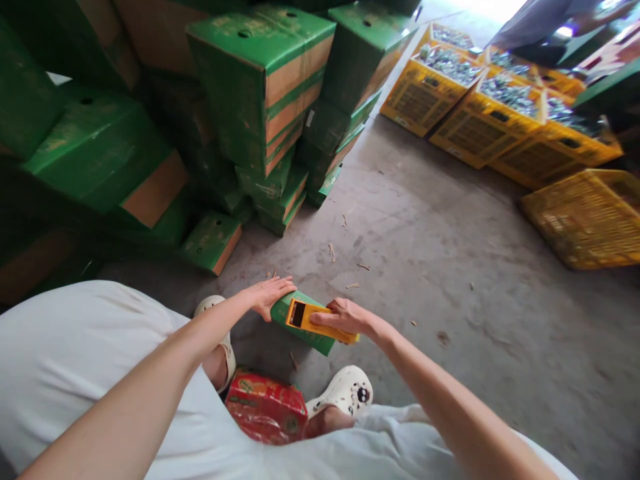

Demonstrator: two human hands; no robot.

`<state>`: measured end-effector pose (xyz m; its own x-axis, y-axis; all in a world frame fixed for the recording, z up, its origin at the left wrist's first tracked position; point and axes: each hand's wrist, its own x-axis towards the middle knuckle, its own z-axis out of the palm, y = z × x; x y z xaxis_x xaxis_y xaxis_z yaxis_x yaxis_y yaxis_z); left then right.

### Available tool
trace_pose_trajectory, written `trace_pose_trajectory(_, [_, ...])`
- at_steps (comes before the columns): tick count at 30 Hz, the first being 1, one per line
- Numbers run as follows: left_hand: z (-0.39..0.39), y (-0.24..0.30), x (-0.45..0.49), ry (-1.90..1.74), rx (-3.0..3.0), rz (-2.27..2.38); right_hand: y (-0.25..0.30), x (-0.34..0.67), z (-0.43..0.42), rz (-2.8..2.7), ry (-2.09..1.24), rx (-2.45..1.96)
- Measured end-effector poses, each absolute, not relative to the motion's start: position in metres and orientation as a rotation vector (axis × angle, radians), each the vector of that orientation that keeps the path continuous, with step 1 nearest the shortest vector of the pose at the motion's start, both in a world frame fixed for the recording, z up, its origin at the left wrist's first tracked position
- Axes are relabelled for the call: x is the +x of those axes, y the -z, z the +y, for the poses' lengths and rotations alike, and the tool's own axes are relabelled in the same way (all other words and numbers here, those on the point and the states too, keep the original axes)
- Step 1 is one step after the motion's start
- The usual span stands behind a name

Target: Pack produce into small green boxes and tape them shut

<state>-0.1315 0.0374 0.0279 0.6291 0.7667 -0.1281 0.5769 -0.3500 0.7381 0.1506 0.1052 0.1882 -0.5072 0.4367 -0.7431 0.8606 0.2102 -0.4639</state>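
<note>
Handheld tool [306, 317] coloured yellow, marked by dark panel at left end. Box [281, 311] beneath it coloured green. Parcel [265, 408] at near side coloured red, patterned with green and yellowish patches. Clogs [346, 392] coloured off-white, right one dotted with black-and-white charms. Trousers [100, 347] tinted pale bluish white. Stacked boxes [230, 87] at far left coloured green, banded with brown. Crates [413, 93] at far right coloured yellow. Floor [400, 233] toned grey, mottled darker, flecked with tan scraps [353, 286].

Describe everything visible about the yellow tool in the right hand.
The yellow tool is long and narrow, with a hard-looking body and a dark rectangular panel near its left end. The right hand holds it, thumb along its top, hiding part. It slants across the green box; whether they touch is unclear.
</note>
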Motion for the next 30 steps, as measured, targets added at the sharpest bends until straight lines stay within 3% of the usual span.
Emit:
trace_pose_trajectory(7, [0.036,-0.029,-0.132,-0.276,2.062,1.062,-0.223,0.21,0.111,1.872,1.239,1.303])
trace_pose_trajectory(21, [0.033,-0.038,-0.128,-0.08,2.103,1.141,-0.139,0.253,0.083,1.956,1.416,1.368])
trace_pose_trajectory(30, [0.019,-0.049,-0.073,0.183,2.364,1.243,-0.135,0.247,0.077,1.964,1.321,1.371])
